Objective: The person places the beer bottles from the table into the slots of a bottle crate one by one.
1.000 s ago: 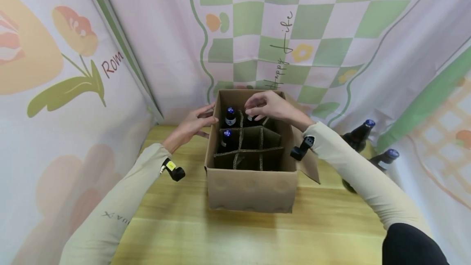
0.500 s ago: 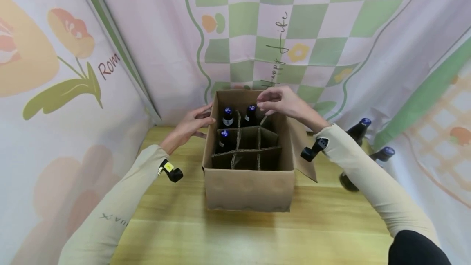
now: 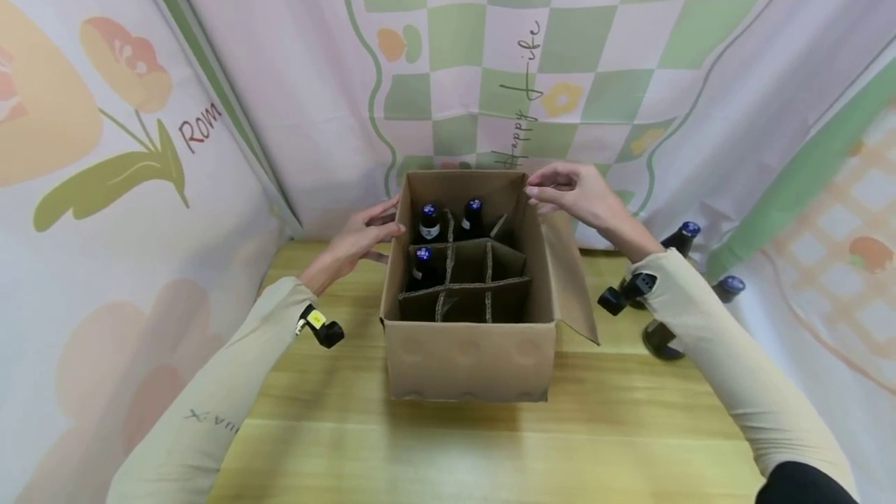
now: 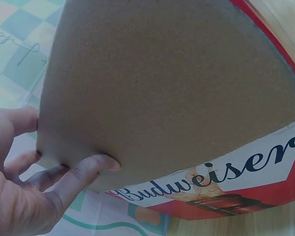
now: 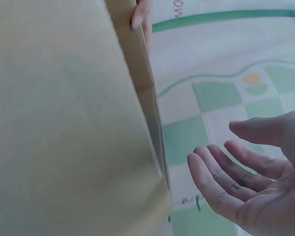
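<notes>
A cardboard beer box (image 3: 470, 360) stands with its top open and cardboard dividers (image 3: 488, 263) inside. Three dark bottles with blue caps are in it: a back left bottle (image 3: 430, 225), a back middle bottle (image 3: 473, 216) and a left bottle (image 3: 423, 264) in the second row. My left hand (image 3: 360, 239) touches the box's left side; in the left wrist view its fingertips meet the brown flap (image 4: 162, 88). By the back right corner my right hand (image 3: 577, 194) holds nothing. Its fingers are loosely bent in the right wrist view, apart from the cardboard.
Two dark bottles, a back bottle (image 3: 680, 239) and a front bottle (image 3: 661, 341), stand right of the box, partly behind my right sleeve (image 3: 728, 372). The right flap (image 3: 570, 286) sticks outward. A printed curtain (image 3: 455, 37) hangs close behind the wooden table (image 3: 462, 449).
My right hand has let go of the back middle bottle and moved right, out of the box to its back right corner. The left hand stays at the box's side.
</notes>
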### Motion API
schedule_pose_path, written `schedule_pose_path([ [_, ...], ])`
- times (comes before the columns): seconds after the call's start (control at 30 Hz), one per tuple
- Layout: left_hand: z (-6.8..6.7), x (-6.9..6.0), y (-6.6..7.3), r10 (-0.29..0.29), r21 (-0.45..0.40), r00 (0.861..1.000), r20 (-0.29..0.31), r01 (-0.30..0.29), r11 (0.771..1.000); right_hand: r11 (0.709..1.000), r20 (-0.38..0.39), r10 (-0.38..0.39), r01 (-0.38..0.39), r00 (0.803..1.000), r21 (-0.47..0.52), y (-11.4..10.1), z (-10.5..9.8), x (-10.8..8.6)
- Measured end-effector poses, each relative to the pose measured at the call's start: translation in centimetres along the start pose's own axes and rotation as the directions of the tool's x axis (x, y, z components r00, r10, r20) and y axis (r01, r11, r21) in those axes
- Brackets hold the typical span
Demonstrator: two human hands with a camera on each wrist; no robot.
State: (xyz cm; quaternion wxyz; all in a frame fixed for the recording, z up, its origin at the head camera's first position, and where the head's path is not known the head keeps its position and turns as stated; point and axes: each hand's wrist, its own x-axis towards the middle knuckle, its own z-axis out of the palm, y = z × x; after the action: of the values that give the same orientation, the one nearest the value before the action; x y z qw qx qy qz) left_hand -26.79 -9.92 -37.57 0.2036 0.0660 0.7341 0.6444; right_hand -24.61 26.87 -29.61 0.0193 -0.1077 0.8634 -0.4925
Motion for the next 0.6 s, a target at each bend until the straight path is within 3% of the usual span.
schedule_pose_path([
  [0.3,0.0,-0.1,0.1,-0.001,0.001,1.0,-0.001,0.001,1.0,1.0,-0.052,0.019,-0.02,0.998,-0.014,2.7,-2.7,-1.2],
  [0.6,0.0,-0.1,0.0,0.001,0.011,1.0,0.006,-0.001,1.0,0.989,-0.07,0.1,-0.107,0.993,-0.102,6.0,-5.3,-2.3],
])
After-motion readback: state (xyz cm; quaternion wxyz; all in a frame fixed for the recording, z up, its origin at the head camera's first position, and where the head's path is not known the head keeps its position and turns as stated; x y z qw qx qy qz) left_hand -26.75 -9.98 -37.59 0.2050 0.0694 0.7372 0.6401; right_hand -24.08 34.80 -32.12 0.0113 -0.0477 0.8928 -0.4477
